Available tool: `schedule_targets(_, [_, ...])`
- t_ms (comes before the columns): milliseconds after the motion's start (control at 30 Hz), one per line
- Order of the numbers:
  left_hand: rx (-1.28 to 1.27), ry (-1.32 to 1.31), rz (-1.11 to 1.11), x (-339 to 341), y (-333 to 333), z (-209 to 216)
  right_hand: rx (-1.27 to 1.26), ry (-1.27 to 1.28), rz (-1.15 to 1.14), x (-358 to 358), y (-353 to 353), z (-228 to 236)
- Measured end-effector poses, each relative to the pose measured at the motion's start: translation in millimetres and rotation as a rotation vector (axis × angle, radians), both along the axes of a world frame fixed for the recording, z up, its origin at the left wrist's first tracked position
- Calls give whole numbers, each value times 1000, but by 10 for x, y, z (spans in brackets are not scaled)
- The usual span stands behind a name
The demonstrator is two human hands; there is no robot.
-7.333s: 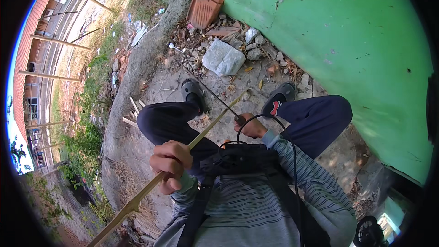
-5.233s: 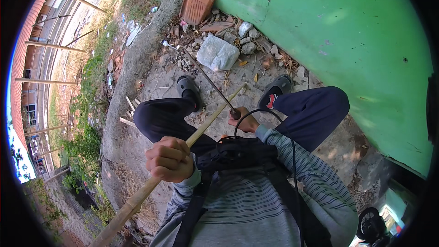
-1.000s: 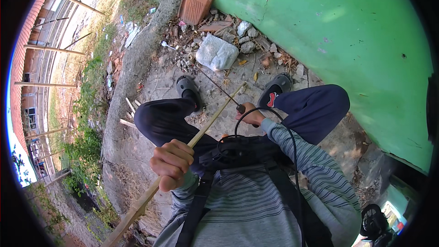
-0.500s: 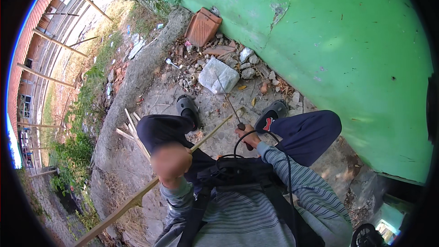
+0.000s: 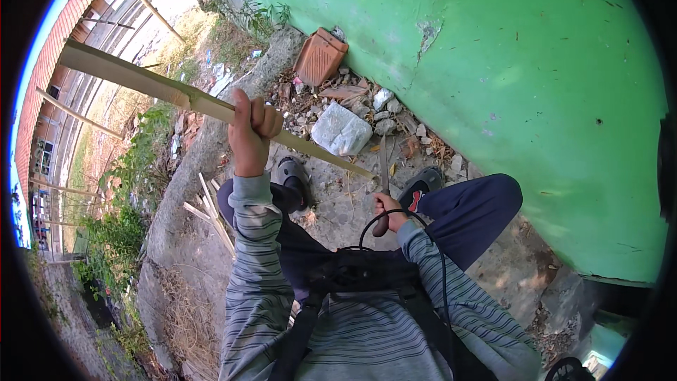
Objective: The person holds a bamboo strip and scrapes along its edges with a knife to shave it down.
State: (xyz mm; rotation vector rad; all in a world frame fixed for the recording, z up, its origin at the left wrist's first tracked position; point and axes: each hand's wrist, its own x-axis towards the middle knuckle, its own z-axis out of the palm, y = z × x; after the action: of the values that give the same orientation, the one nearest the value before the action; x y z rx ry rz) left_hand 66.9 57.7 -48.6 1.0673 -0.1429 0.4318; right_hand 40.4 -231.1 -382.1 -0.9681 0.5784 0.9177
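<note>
My left hand (image 5: 255,130) is raised and closed round a long split bamboo strip (image 5: 134,79). The strip slants from the upper left down toward the ground, with its thin lower end close to the knife blade; whether the two touch I cannot tell. Low between my knees, my right hand (image 5: 389,214) grips the brown handle of a knife (image 5: 384,164), its long dark blade pointing away from me. Several pale bamboo strips (image 5: 214,213) lie beside my left knee. A whitish block (image 5: 342,129) rests on the ground ahead of my feet.
A green wall (image 5: 522,85) rises on the right. Rubble and a terracotta roof tile (image 5: 321,56) lie along its foot. To the left runs a low rough concrete ledge (image 5: 201,159), with plants (image 5: 120,233) beyond. A black cable (image 5: 444,275) hangs over my right forearm.
My left hand has swung up and forward with the bamboo strip, whose thick end has gone from lower left to upper left. The knife now points more straight ahead.
</note>
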Motion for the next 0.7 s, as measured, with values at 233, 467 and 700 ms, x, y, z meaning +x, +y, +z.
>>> schedule_targets(233, [-94,19,100,493,-40,94,57,-44,-88,2,253,299])
schedule_targets(467, [-82,22,103,392,-84,119,-80,-285,-217,580,413,-4])
schedule_targets(700, [-147,8,127,-7,-62,-71,-24,-155,-192,698,449,-229])
